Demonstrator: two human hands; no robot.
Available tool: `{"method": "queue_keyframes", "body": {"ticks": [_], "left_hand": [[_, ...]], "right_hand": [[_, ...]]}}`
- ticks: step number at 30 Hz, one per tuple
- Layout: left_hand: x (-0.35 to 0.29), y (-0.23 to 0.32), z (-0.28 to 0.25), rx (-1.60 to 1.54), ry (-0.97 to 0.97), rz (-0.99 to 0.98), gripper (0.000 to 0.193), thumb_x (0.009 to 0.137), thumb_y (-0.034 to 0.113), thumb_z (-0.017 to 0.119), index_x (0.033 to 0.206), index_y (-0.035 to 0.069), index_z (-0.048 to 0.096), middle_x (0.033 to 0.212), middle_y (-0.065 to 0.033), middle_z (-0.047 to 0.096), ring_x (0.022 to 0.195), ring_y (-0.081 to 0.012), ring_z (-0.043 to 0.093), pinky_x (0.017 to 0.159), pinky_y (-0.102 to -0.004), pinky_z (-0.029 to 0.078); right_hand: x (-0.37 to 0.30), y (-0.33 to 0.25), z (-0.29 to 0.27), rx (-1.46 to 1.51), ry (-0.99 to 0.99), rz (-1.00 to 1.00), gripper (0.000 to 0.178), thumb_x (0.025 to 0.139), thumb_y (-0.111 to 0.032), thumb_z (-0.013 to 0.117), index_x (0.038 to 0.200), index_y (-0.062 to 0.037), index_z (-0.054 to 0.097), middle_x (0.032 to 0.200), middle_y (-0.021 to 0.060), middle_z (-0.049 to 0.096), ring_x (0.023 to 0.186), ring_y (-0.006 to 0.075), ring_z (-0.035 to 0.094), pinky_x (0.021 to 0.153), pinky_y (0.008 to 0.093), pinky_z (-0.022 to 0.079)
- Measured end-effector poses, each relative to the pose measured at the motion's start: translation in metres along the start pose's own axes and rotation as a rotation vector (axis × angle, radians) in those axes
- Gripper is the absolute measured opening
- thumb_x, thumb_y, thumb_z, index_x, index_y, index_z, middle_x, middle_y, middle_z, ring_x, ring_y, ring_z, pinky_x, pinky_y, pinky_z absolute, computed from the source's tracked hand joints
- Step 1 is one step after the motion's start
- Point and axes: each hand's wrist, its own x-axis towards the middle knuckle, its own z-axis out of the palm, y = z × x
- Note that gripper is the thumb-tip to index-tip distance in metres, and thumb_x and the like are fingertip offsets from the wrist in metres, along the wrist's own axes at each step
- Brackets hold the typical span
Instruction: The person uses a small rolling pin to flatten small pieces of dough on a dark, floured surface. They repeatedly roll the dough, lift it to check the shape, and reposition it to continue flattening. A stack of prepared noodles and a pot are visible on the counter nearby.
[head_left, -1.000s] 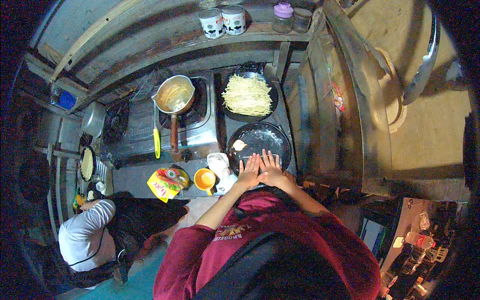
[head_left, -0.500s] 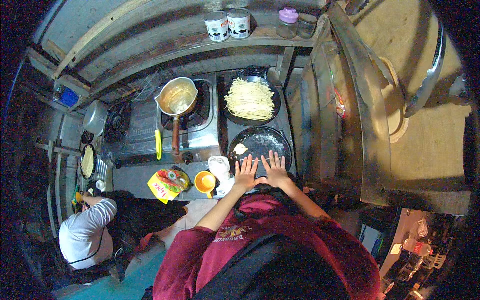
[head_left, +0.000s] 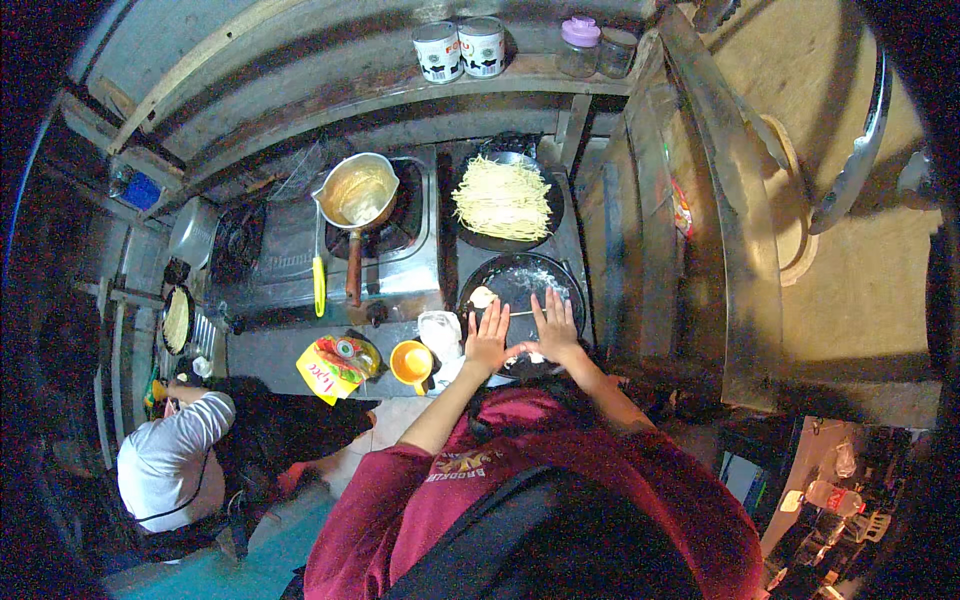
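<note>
Both my hands lie flat, palms down, over a black round tray (head_left: 500,272) dusted with white flour. A thin pale dough strand (head_left: 522,313) runs between my left hand (head_left: 487,340) and my right hand (head_left: 556,328), its ends hidden by the fingers. My thumbs nearly meet near the tray's close edge, where a whitish bit (head_left: 537,358) shows. A small lump of dough (head_left: 482,297) rests at the tray's left, just beyond my left fingertips. Behind, a pile of thin dough strands (head_left: 503,198) fills a dark pan (head_left: 558,212).
Left of the tray are crumpled white plastic (head_left: 440,333), an orange cup (head_left: 411,364) and a yellow packet (head_left: 335,370). A saucepan (head_left: 356,190) and a yellow-handled utensil (head_left: 319,287) rest on the gas stove (head_left: 425,270). Another person (head_left: 175,465) works at far left.
Both hands have slid slightly away from me across the tray, still flat. The strand between them has shifted a little farther too, and the whitish bit near the thumbs now shows.
</note>
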Motion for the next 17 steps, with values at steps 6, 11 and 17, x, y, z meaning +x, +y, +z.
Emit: {"method": "queue_keyframes", "body": {"ticks": [6,11,17], "left_hand": [[-0.008,-0.001,0.001,-0.051,-0.029,-0.017,0.098,0.071,0.071,0.04,0.14,0.005,0.014,0.146,-0.0146,0.012,0.135,-0.0252,0.014,0.105,-0.0517,0.008],[-0.017,0.003,-0.014,-0.028,-0.064,-0.055,0.092,0.077,0.066,0.04,0.139,0.002,0.016,0.145,-0.0153,0.015,0.134,-0.0255,0.015,0.106,-0.0511,0.01],[-0.007,-0.002,-0.004,-0.128,-0.038,-0.056,0.09,0.079,0.062,0.04,0.139,0.001,0.012,0.146,-0.0128,0.011,0.135,-0.0264,0.013,0.106,-0.0522,0.001]], "right_hand": [[-0.007,0.003,0.003,0.053,-0.085,0.019,0.108,0.067,-0.068,0.052,0.14,-0.0029,0.007,0.143,0.0263,0.001,0.135,0.0357,0.002,0.107,0.0491,0.004],[-0.016,-0.003,-0.011,0.027,-0.201,0.047,0.111,0.066,-0.071,0.051,0.14,-0.0019,0.004,0.144,0.0254,-0.003,0.135,0.0354,0.0,0.107,0.0475,0.002],[0.001,0.004,0.006,0.062,-0.002,0.052,0.112,0.065,-0.07,0.054,0.139,-0.0007,0.007,0.145,0.0235,0.003,0.134,0.0366,0.005,0.107,0.0481,0.006]]}}
